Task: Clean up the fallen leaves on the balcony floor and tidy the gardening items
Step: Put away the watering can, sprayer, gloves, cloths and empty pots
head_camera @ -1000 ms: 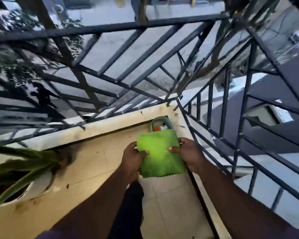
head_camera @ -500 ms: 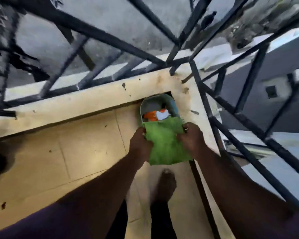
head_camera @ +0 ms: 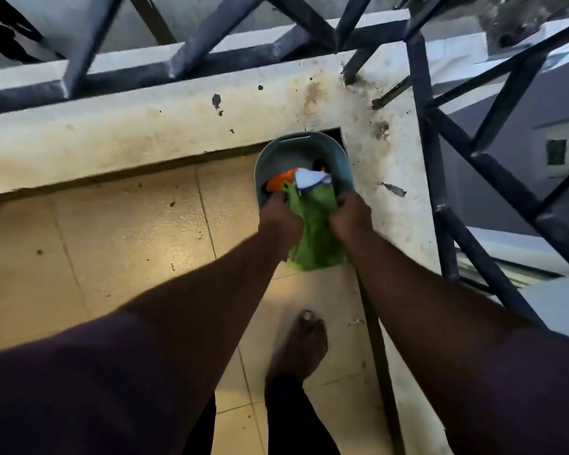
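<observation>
Fingers of left hand (head_camera: 278,218) and right hand (head_camera: 350,216): curled, gripping crumpled green cloth (head_camera: 316,244), one side each, over near rim of grey-blue oval plastic basket (head_camera: 270,159) in far right floor corner. Basket holds orange and white items. Cloth not yet stowed; small debris left on beige tiled floor (head_camera: 112,244).

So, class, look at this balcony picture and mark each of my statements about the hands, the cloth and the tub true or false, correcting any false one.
1. Both hands grip the green cloth. True: the left hand and right hand hold its sides.
2. The grey tub sits in the corner by the ledge. True.
3. The tub is empty. False: an orange item and a white item lie inside.
4. The person wears shoes. False: a bare foot shows on the tiles.
</observation>
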A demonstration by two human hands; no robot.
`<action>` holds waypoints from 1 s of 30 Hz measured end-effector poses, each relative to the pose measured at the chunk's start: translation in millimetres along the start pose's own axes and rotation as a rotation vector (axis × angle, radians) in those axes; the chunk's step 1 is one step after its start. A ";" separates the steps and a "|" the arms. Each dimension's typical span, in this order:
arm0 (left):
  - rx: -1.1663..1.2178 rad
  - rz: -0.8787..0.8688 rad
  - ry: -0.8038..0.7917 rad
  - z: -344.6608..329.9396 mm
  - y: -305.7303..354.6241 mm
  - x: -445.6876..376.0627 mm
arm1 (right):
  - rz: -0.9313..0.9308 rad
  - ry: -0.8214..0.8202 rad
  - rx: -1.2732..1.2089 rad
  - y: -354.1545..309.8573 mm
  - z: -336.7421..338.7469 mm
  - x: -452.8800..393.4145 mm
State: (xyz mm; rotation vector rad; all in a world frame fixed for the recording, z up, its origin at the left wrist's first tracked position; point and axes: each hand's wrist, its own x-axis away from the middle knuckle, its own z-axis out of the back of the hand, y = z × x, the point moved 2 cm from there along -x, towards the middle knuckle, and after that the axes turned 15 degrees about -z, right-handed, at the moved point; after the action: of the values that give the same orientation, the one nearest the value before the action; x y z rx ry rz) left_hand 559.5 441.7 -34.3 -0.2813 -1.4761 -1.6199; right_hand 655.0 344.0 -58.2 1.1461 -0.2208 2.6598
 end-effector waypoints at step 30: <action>-0.319 -0.218 -0.006 57.7 -2.0 118.3 | 0.560 0.031 0.374 10.3 17.6 145.2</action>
State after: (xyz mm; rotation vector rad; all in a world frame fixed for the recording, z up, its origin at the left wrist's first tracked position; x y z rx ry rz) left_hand 468.2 438.9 60.5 -0.3116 -1.2840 -2.0347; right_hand 567.9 352.7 59.4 1.2999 -0.0378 3.3167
